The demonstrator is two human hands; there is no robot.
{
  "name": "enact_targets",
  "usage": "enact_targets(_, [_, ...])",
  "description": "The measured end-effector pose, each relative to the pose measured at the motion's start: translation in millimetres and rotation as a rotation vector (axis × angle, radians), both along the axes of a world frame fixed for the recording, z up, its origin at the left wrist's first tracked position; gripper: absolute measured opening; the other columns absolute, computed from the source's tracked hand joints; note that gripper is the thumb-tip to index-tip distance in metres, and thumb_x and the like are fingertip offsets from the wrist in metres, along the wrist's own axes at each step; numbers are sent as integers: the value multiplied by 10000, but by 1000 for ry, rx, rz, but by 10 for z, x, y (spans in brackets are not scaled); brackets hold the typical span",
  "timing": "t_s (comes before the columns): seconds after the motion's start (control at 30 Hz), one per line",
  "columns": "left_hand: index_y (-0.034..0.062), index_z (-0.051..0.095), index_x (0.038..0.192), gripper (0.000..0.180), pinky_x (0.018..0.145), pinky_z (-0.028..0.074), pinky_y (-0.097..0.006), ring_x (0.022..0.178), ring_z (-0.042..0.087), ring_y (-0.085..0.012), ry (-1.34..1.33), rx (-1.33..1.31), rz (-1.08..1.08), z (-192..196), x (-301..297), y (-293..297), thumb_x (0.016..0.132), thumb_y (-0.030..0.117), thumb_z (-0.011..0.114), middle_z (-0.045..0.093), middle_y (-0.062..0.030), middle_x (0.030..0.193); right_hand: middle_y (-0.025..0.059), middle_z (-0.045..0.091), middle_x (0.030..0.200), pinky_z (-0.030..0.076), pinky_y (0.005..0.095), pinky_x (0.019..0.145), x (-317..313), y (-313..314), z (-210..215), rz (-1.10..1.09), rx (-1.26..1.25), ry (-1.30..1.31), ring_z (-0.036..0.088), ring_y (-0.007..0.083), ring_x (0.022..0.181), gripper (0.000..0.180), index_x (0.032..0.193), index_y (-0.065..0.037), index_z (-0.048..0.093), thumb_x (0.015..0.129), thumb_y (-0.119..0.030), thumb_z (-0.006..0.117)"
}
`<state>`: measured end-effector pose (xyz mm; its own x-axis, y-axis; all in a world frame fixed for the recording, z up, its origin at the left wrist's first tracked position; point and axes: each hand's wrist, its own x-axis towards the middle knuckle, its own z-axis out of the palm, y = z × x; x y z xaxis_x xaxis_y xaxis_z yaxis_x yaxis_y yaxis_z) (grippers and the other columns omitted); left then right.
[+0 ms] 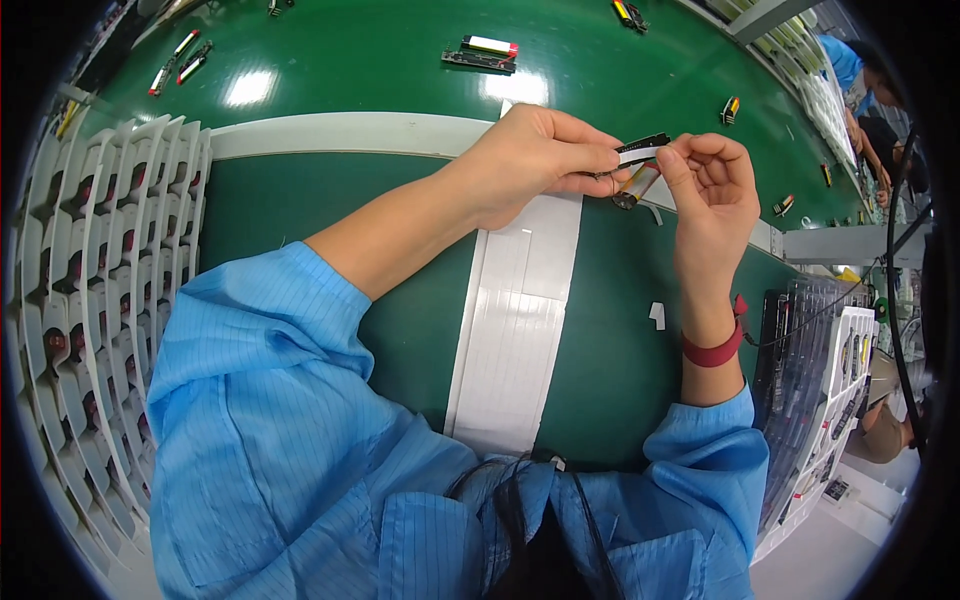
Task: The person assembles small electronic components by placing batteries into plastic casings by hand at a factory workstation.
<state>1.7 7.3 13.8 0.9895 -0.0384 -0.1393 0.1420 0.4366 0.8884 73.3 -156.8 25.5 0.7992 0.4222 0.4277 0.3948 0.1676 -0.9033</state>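
Note:
My left hand is closed on the end of a narrow black circuit board, held above the bench. A cylindrical battery with silver and reddish parts hangs just below the board, beside the fingertips. Along the board lies a white strip, and my right hand pinches its right end between thumb and forefinger. A red wristband circles my right wrist. Below my hands, a long white sheet of strips lies on the green mat; my left forearm passes left of its upper part.
A white rail borders the green conveyor, which carries several boards with batteries. Stacked white trays stand at left, another tray at right. A white scrap lies on the mat. Another person is at far right.

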Motion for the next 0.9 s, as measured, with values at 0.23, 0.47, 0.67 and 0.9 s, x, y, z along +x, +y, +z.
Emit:
enact_targets(0.23, [-57,594,1024,252,749,526,-243,788,630,-142,-29,47,39,-7,-2,-24,829,103,595,637,-151,916,83,578,855,471,208,702,-5,19,17,-78,-82,-84,568,112,771,195,917,22,502,767,52,624])
enact_targets(0.47, [-61,583,1044,281,706,537,-249,738,634,-140,-99,118,4,75,-64,-74,827,116,601,638,-147,904,60,608,825,480,207,673,265,-223,122,313,-48,502,590,117,716,198,960,1,534,781,16,618])
enact_targets(0.67, [-43,593,1014,282,675,533,-247,756,633,-166,87,-171,-541,110,19,136,846,183,583,629,-119,899,70,614,815,486,209,683,210,-227,233,477,-157,526,601,125,744,185,948,4,545,778,13,619])
enact_targets(0.9, [11,566,1108,306,723,535,-313,819,631,-189,39,-172,-175,94,-45,-108,855,182,573,622,-83,932,90,605,838,492,224,705,-110,33,115,-103,-179,-156,608,127,760,208,944,58,540,759,39,634])
